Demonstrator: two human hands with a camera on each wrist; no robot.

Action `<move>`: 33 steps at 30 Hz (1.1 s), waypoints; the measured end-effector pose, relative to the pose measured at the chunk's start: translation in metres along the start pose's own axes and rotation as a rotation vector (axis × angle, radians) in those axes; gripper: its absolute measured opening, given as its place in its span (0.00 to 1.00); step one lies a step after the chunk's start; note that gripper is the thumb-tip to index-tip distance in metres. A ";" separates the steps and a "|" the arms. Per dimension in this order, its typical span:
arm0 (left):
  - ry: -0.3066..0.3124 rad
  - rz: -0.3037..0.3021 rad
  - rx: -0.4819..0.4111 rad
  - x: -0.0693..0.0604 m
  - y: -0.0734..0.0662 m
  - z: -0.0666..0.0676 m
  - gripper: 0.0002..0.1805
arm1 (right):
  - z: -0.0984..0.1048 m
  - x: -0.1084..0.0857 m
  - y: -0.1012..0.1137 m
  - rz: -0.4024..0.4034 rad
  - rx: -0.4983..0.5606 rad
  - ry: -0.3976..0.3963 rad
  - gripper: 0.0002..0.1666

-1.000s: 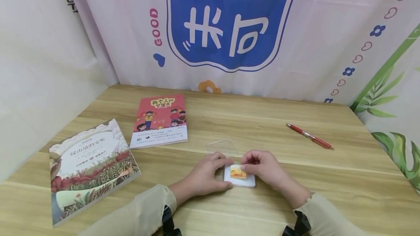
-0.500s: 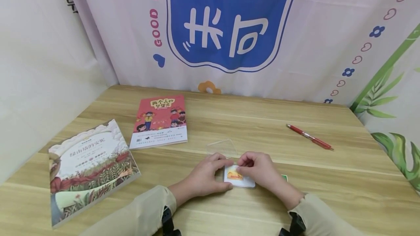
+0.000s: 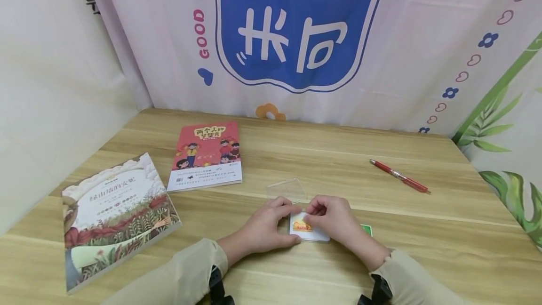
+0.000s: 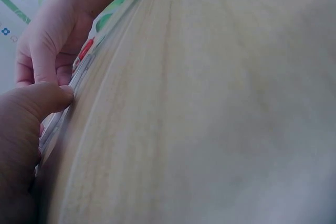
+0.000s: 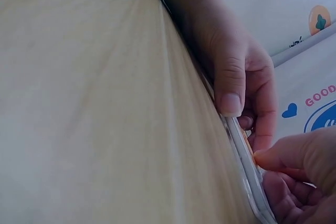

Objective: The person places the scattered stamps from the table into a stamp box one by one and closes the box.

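Observation:
In the head view a thin white square (image 3: 314, 234) with rounded corners lies flat on the table. A small yellow-and-orange picture piece (image 3: 302, 226) lies over its upper left part. My left hand (image 3: 267, 226) holds the square's left side, thumb at the near edge and fingers at the far edge. My right hand (image 3: 332, 218) pinches the picture piece at its upper right. In the right wrist view the piece's orange edge (image 5: 248, 142) shows between both hands. Clear plastic edging (image 5: 242, 169) runs along the square there. My right fingertips partly cover the piece.
A clear plastic lid (image 3: 285, 189) lies just beyond the hands. A green-faced card (image 3: 367, 230) with a pale border is partly hidden by my right wrist. A red pen (image 3: 399, 176) lies at the right. Two books, one red (image 3: 207, 154) and one illustrated (image 3: 118, 220), lie left.
My right hand has shifted slightly left with the picture piece, which now sits further left on the white square. The green card has come into view by my right wrist. My left hand stays in place.

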State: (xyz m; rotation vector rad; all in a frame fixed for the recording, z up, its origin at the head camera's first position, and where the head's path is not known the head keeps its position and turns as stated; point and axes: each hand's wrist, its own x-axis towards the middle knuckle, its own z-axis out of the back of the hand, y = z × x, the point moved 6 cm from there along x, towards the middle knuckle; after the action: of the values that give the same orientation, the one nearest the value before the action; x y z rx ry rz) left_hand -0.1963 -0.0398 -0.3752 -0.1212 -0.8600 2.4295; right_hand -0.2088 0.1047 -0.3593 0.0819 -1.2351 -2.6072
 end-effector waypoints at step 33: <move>0.017 0.043 0.006 0.000 0.001 0.000 0.30 | 0.072 -0.036 -0.032 -0.026 0.007 -0.014 0.15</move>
State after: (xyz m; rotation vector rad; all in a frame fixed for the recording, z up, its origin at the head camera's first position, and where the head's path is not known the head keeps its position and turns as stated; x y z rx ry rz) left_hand -0.1967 -0.0403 -0.3758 -0.1593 -0.8506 2.4673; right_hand -0.1918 0.1874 -0.3395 0.0809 -1.2557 -2.6301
